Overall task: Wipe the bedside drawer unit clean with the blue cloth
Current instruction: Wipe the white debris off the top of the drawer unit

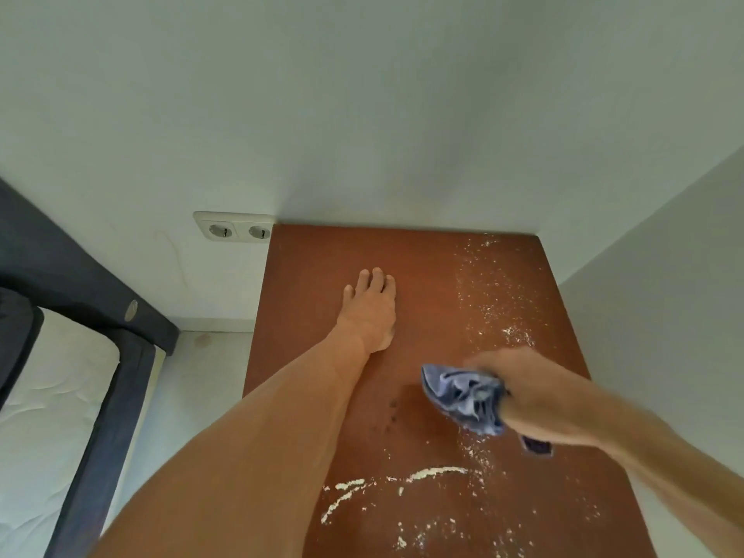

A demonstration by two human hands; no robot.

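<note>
The left hand lies flat on the drawer unit, fingers straight. The right hand, over the unit's right side, curls its fingers round the bunched blue cloth, which protrudes to their left.

Walls: plain pale grey-white painted walls, beyond and right of the right hand's grip, meeting in a corner.
Socket: white plastic double wall socket, up-left of the grip.
Floor: pale smooth floor, left of the grip.
Bed: dark grey upholstered bed frame holding a white quilted mattress, far left.
Light: soft, even.
</note>
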